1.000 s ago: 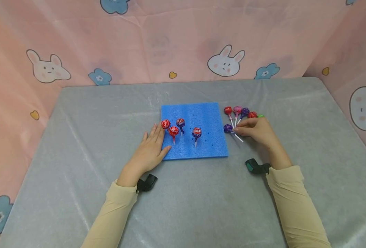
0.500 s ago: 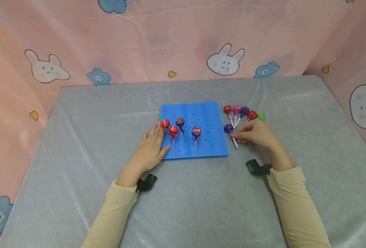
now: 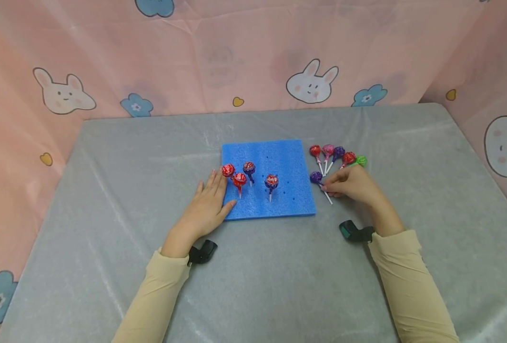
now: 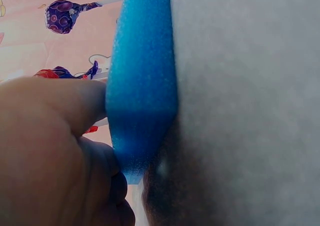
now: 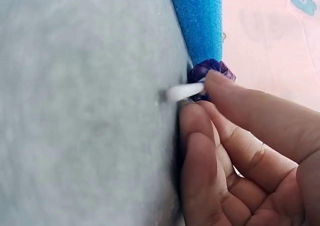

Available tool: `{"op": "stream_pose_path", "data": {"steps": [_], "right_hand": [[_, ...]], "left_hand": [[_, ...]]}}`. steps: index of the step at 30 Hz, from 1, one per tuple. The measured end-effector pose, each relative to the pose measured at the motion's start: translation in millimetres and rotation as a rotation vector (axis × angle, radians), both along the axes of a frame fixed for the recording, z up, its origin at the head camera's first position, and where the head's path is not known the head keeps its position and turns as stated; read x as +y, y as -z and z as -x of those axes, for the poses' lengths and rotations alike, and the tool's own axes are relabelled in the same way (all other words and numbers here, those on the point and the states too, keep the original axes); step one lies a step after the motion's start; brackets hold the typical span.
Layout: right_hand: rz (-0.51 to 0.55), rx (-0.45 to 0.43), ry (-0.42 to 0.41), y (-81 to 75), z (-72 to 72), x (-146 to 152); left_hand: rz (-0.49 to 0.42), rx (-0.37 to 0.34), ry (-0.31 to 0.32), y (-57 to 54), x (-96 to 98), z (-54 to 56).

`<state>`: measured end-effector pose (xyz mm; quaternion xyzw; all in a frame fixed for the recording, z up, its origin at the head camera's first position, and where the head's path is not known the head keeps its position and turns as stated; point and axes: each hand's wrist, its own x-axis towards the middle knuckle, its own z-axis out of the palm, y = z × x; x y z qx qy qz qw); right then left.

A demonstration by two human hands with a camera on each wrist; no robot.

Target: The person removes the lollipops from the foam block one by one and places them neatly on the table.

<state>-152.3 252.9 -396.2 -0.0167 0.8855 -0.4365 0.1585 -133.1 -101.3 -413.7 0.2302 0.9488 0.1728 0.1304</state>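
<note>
Beside the right edge of the blue foam board (image 3: 294,157), my right hand (image 3: 352,185) pinches the white stick of a purple-wrapped lollipop (image 3: 315,177). Its stick end points toward me; in the right wrist view the purple head (image 5: 220,68) shows behind thumb and fingertips. My left hand (image 3: 204,207) rests with fingers extended along the board's left edge, thumb on its near left corner. Upright in the foam stand several lollipops: a red one (image 3: 239,180) with another red one (image 3: 228,170) behind it, a dark purple one (image 3: 249,168), and a red-and-purple one (image 3: 271,181).
Small holes dot the foam's right part. Past my right hand, more lollipops lie fanned on the grey-covered table (image 3: 270,276): red (image 3: 315,150), pink (image 3: 328,150), purple (image 3: 338,152), red (image 3: 349,157) and green (image 3: 360,161). A pink curtain (image 3: 253,52) hangs behind.
My right hand has shifted slightly toward me and left, turning the purple lollipop so its stick points more toward me; the green one is more uncovered. My left hand stays in place.
</note>
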Motion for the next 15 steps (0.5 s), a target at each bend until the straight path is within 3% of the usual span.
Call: {"op": "stream_pose_path", "data": {"steps": [15], "right_hand": [[0.005, 0.073, 0.048, -12.8, -5.3, -0.8]], "left_hand": [[0.008, -0.009, -0.002, -0.9, -0.2, 0.0]]}}
